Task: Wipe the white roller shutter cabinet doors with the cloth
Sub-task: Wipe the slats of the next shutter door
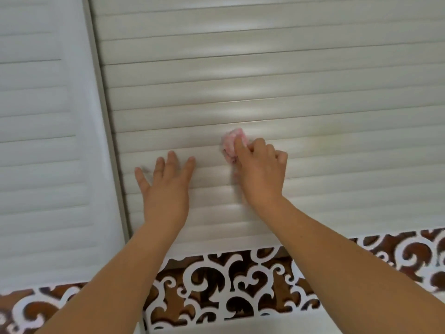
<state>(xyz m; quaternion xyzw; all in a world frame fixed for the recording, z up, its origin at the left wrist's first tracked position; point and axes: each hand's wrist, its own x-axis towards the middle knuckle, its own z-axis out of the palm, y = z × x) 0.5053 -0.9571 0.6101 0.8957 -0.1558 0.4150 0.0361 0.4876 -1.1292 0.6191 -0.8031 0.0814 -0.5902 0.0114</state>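
Head view: crumpled pink cloth (231, 145) on ribbed slats (313, 97)

Two bare forearms enter from the near edge, no sleeves in view; left hand (166, 189) and right hand (261, 173) carry no rings, watch, bracelet or gloves; nails short, unpainted

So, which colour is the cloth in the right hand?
The cloth is pale pink with some white, as the head view shows.
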